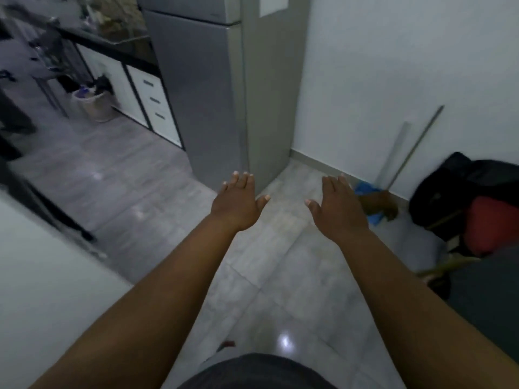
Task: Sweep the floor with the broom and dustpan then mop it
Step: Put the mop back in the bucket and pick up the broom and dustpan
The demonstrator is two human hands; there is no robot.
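Pale grey tiled floor (269, 290) runs glossy through the kitchen, catching spots of light. A white wall (393, 66) closes the right side, with a tall grey fridge (202, 94) standing at its corner. Left of the fridge sits a dark-topped counter with white drawers (154, 99). A black bag (438, 192) and something red (488, 223) are heaped by the wall at the right. A full waste bin (95, 106) stands before the counter. The broom (415, 147) leans against the wall between fridge and bag, its head on the floor beside the blue dustpan (375, 219). The left hand (238, 200) and right hand (337, 204) reach forward, palms down, fingers straight, grasping nothing.
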